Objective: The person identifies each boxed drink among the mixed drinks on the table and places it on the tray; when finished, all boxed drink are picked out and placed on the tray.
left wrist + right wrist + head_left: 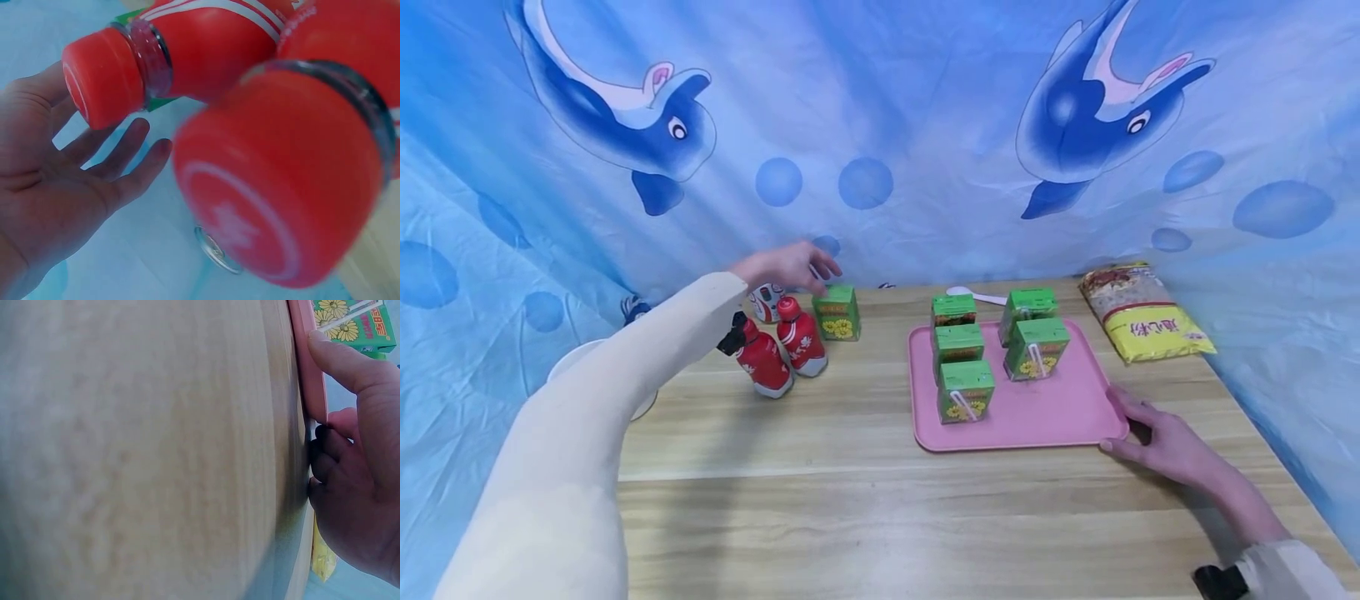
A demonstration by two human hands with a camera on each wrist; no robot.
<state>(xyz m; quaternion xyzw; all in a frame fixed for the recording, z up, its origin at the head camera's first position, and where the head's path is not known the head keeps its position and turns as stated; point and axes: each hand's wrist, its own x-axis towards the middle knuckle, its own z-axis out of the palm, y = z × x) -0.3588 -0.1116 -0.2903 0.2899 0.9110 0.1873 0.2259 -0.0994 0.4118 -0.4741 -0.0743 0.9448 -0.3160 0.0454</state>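
My left hand (792, 265) reaches to the back of the table, fingers loosely bent, just above a green drink carton (837, 313) with yellow flowers on it. In the left wrist view the palm and spread fingers of that hand (69, 162) hold nothing. Two red bottles (802, 337) stand below the left forearm; their red caps (250, 181) fill much of the left wrist view. At the near right corner of a pink tray (1037, 421), my right hand (1165, 442) grips the rim, thumb at the front edge. Several green cartons (966, 392) stand on the tray in two rows.
Behind the red bottles is a white-and-red can (767, 302). A white bowl (643, 407) is partly hidden by the left sleeve. Beyond the tray lies a white spoon (988, 297), and a yellow food packet (1150, 315) lies to its right. A blue dolphin-print curtain (925, 167) borders the table.
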